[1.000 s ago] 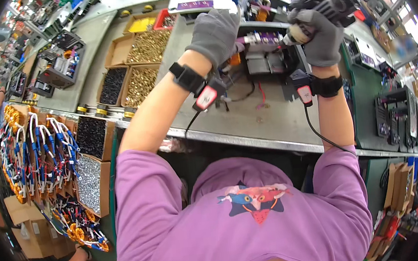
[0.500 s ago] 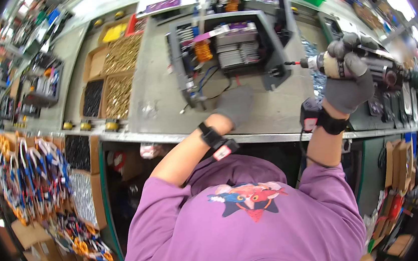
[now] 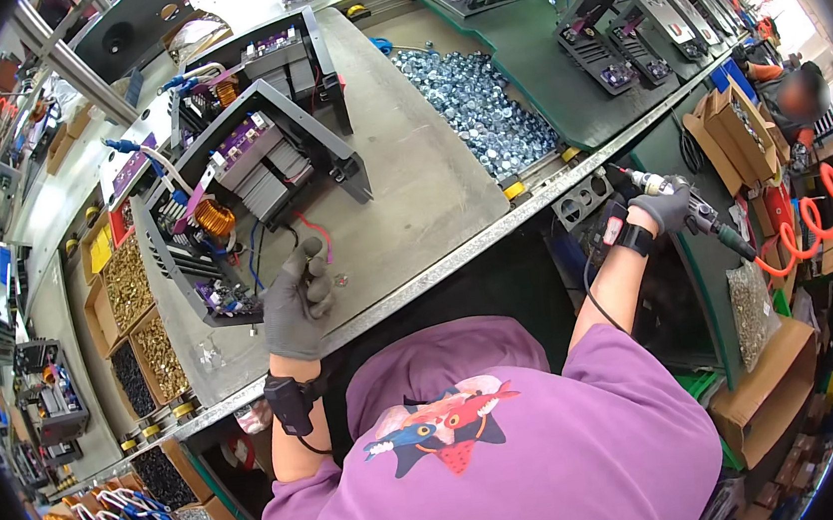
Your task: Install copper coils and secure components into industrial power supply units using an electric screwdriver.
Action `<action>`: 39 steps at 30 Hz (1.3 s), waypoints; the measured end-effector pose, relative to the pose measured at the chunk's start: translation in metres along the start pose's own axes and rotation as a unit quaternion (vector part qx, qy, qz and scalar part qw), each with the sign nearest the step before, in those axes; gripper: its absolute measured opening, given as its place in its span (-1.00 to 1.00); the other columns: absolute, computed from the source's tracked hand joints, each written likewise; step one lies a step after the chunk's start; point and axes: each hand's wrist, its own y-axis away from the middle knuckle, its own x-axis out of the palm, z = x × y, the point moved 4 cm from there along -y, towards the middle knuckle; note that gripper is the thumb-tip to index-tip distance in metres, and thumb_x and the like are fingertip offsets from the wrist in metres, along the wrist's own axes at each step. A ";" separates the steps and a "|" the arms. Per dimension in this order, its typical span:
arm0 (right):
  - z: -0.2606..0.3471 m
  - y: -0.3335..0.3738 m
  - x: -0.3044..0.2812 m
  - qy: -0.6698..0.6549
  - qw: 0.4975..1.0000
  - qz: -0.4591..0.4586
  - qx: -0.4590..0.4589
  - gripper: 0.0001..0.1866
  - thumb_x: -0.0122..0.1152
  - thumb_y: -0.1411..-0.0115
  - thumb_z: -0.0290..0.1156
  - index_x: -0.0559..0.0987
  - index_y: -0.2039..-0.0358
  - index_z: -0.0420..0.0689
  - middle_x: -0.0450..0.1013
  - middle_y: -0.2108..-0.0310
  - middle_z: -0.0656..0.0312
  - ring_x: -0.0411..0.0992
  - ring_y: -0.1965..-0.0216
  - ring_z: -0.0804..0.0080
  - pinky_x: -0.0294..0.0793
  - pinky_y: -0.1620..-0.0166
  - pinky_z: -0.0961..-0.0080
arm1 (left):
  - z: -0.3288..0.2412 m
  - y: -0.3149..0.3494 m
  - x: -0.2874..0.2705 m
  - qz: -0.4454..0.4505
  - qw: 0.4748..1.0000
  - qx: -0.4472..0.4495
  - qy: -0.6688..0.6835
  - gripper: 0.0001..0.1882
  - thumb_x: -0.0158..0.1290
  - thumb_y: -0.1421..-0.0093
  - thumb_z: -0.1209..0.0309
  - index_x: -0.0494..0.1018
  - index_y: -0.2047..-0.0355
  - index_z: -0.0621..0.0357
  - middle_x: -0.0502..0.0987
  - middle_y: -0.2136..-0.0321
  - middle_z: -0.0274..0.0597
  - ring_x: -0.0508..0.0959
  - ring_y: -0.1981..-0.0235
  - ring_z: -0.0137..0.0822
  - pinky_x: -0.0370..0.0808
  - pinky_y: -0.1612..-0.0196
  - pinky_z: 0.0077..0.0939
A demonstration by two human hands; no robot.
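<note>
My left hand in a grey glove is beside the front corner of a dark grey metal housing. Its fingers are loosely bent and apart, with nothing visible in them. Inside the housing sit grey finned blocks, an orange wire coil and purple-edged boards; a red wire trails out near my fingertips. Off to the right, beyond the table's front edge, my gloved right hand is closed around a power screwdriver. Its bit end points up and left, away from the housing.
A second similar housing stands right behind. Blue-silver small parts fill a tray to the right. Several dark frames stand on a green mat. An orange coiled hose hangs at the right. Boxes of brass-coloured parts lie left.
The view has swung right. My right hand has carried the screwdriver from above the table to beyond its front edge. My left hand remains near the housing's front, its fingers now in clear sight.
</note>
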 end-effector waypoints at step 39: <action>0.104 0.402 0.074 -0.374 0.533 0.723 0.232 -0.50 0.14 0.09 -0.52 0.49 0.03 -0.03 0.37 0.38 0.26 0.20 0.64 0.59 0.23 0.45 0.52 | -0.045 0.035 0.101 0.122 0.952 0.101 0.262 -0.71 -0.04 -0.37 0.15 0.41 0.13 0.11 0.43 0.54 -0.47 0.26 0.61 -0.64 0.18 0.61 -0.75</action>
